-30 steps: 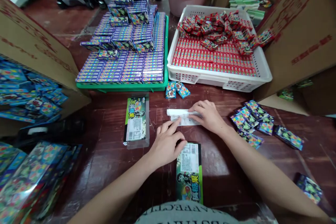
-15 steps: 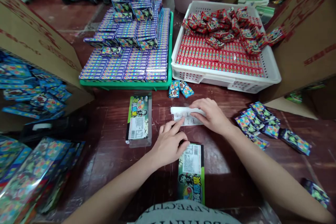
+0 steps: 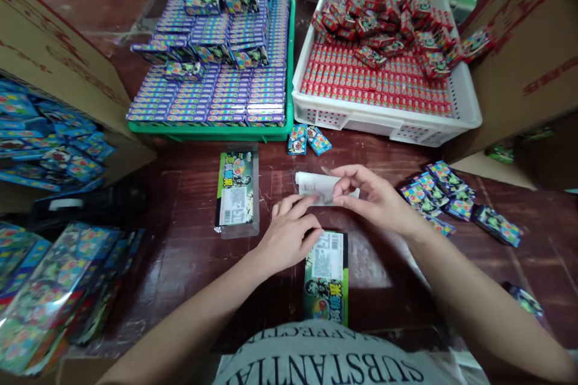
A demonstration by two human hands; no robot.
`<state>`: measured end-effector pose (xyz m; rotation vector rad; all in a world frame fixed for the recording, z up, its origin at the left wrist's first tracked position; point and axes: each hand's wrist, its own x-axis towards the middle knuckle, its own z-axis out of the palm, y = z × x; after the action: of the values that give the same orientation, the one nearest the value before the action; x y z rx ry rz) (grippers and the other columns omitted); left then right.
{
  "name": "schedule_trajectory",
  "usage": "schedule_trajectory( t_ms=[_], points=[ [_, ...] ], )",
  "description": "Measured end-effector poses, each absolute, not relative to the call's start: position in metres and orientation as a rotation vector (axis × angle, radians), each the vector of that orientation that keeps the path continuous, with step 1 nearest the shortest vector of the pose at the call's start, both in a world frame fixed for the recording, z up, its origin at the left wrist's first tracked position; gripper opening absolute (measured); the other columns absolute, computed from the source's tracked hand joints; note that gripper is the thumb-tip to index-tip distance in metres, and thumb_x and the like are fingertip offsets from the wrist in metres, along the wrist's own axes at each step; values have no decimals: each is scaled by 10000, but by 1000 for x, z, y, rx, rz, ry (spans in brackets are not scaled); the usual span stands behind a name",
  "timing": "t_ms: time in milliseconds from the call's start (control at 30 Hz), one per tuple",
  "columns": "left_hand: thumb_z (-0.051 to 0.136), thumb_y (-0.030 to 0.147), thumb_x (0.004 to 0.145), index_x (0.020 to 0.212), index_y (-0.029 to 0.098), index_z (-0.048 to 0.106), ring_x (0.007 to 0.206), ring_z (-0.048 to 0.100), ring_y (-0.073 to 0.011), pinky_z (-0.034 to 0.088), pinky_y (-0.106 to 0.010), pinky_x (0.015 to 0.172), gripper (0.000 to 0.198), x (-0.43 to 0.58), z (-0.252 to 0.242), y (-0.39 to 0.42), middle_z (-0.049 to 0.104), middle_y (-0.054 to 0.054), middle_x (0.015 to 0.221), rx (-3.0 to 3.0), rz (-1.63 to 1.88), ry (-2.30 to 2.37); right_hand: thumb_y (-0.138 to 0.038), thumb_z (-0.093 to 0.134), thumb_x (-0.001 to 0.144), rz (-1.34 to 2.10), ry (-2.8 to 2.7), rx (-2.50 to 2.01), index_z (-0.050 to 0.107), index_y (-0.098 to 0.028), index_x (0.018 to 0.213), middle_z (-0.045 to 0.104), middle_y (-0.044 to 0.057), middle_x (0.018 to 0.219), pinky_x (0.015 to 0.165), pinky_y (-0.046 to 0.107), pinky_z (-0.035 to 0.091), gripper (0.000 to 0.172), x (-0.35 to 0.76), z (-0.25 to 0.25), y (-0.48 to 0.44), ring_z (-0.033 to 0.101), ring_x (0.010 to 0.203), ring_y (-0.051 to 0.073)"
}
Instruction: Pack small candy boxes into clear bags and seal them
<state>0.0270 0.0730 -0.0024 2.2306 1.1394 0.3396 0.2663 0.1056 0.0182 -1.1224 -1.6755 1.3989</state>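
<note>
A small white sheet with faint grey print [image 3: 313,183] lies on the dark red-brown tabletop. My left hand [image 3: 289,234] rests palm down, fingers stretched out, with its fingertips on the sheet's lower edge. Over the right part of the sheet, my right hand [image 3: 379,200] has thumb and forefinger pinched together; whatever is between them is too small to make out. Just below my left hand lies a green-and-black printed candy pack [image 3: 327,280] with a white label. A similar pack in clear plastic [image 3: 237,192] lies to the left.
A green tray [image 3: 208,131] holds rows of purple candy boxes; beside it a white basket [image 3: 352,121] holds red ones. Two blue boxes [image 3: 297,139] lie before them. Loose purple boxes [image 3: 460,206] are at right. Cardboard cartons [image 3: 58,54] flank both sides; packed sets [image 3: 58,289] lie lower left.
My right hand has lifted from flat on the sheet into a pinch above it. My left hand stays on the sheet. The whole view has shifted slightly downward.
</note>
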Motion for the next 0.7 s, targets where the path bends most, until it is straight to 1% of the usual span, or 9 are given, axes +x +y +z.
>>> schedule_trajectory(
  t_ms=[67,133,200,267,333,433,500,633,700],
  points=[
    [598,330,953,902,262,717,1376,366,-328,313,-546,1083,146,26,10,66,510,-9,1520,2196,443,1127,-350,667,913,1618,-1586,-1148,512,-229,1267,644,16,926,819,334,539,405,272,35,91,618,843,157],
    [625,301,929,922,265,705,1327,434,-303,328,-523,1077,88,26,20,59,590,-14,1426,2132,512,1115,-330,665,905,1816,-1543,-1131,525,-228,1245,615,3,922,775,297,544,381,275,47,79,604,822,137],
    [626,274,918,956,260,686,1167,570,-263,383,-486,1017,72,27,24,55,698,-22,1229,2037,497,1089,-303,655,902,1905,-1545,-1098,533,-226,1238,595,2,939,766,278,544,366,276,54,69,596,830,128],
    [607,264,923,982,249,669,946,650,-214,435,-437,925,86,30,25,53,743,-9,1020,1942,451,1069,-280,639,903,1877,-1613,-1106,532,-228,1245,596,7,956,755,273,544,362,275,57,62,592,832,129],
    [590,258,926,982,241,666,827,659,-186,457,-401,862,96,32,23,53,743,-2,933,1890,430,1063,-263,620,904,1779,-1740,-1168,538,-229,1239,612,12,954,734,276,543,347,270,57,57,595,811,134],
    [589,257,919,990,238,673,819,663,-185,468,-382,835,111,34,24,53,743,-8,930,1889,438,1057,-231,595,899,1565,-1949,-1316,542,-219,1235,646,21,932,725,300,535,341,261,54,52,618,788,152],
    [591,255,917,997,240,675,838,669,-189,470,-381,835,117,34,27,52,745,-6,942,1896,442,1051,-224,587,900,1418,-2047,-1396,520,-213,1274,661,34,940,740,327,529,381,256,52,48,636,801,173],
    [593,245,919,991,242,670,890,680,-191,469,-381,856,106,34,32,50,751,4,975,1911,466,1048,-240,619,910,1031,-2125,-1443,423,-238,1420,645,83,1120,869,407,497,546,252,47,35,624,989,240],
    [594,241,919,986,239,671,895,680,-192,473,-379,862,103,34,34,49,751,2,981,1908,472,1049,-235,615,931,852,-2164,-1446,382,-285,1472,649,70,1123,905,445,460,591,253,45,26,604,1013,256]
  ],
)
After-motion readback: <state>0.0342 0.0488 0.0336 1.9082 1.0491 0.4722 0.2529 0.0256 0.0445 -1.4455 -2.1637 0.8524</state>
